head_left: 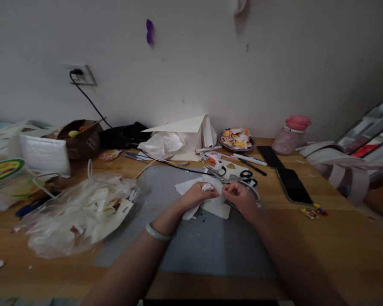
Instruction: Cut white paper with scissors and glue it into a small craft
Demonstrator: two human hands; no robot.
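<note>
My left hand point(196, 195) and my right hand point(239, 196) meet over a grey cutting mat point(191, 242) on the wooden desk. Both are closed, pinching a piece of white paper point(215, 207) between them, and the left fingers crumple a small fold of it. More white paper sheets point(187, 186) lie flat under the hands. A pale bangle point(157, 233) sits on my left wrist. Scissors point(234, 176) with black handles lie just behind the right hand.
A clear plastic bag of paper scraps point(79, 212) lies at left. Two dark phones point(293, 185) point(270, 156), a pink bottle point(290, 134), a dish of wrappers point(236, 139), pens point(242, 159), folded paper point(185, 127) and a brown box point(79, 138) crowd the back. A cable point(89, 100) runs from the wall socket.
</note>
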